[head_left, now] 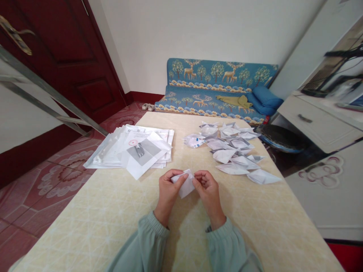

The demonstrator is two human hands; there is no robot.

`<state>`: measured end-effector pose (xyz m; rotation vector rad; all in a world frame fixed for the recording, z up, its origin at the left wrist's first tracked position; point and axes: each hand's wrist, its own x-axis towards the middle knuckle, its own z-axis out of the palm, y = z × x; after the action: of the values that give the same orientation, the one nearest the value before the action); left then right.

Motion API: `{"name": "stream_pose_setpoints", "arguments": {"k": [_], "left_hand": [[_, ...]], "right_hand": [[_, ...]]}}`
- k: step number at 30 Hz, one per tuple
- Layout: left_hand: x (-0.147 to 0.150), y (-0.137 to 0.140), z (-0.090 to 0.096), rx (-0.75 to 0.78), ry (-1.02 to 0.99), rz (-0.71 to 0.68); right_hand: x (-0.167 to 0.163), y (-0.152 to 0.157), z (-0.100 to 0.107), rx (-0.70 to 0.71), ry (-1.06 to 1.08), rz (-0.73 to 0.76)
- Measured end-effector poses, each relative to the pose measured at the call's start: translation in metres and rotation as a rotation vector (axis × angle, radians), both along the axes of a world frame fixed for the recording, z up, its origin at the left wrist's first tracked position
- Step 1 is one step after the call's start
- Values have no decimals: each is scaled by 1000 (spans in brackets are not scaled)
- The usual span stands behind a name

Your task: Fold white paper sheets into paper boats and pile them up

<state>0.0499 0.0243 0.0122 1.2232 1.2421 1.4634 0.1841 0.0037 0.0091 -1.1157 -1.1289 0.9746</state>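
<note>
A small folded piece of white paper [186, 187] is held up between both hands, just above the table. My left hand [169, 187] pinches its left side, thumb in front and fingers behind. At the upper right corner, my right hand [208, 190] grips the paper between thumb and fingertips, its other fingers curled. Several folded paper boats [236, 166] lie in a group beyond my right hand. Past my left hand is a stack of printed sheets [167, 160], with a square sheet [138, 172] bearing a grey print on top.
The table [119, 223] has a pale yellow patterned cover. Beside the boats sits a crumpled clear plastic piece [194, 141] with blue marks. A blue deer-patterned sofa [204, 100] stands behind, a round black stool [279, 138] and white cabinet [326, 124] on the right, a metal ladder frame [53, 88] on the left.
</note>
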Motion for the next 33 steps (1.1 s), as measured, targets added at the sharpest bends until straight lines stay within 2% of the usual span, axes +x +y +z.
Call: {"name": "stream_pose_setpoints", "arguments": {"k": [4,8,14,22,33], "left_hand": [[2,-5,6,123,132,-90],[5,-8,9,232,208,-125],[3,-4,5,151,152,-49],[2,1,4,137,30,-142],[1,0,4,159,57,-152]], "right_hand": [[2,0,2,43,-99,8],[3,1,0,44,-89,-37],[0,-1,-1,18,-20,-117],[2,-1,3,-40,-7,-62],[2,-1,2,-17,-66,-44]]}}
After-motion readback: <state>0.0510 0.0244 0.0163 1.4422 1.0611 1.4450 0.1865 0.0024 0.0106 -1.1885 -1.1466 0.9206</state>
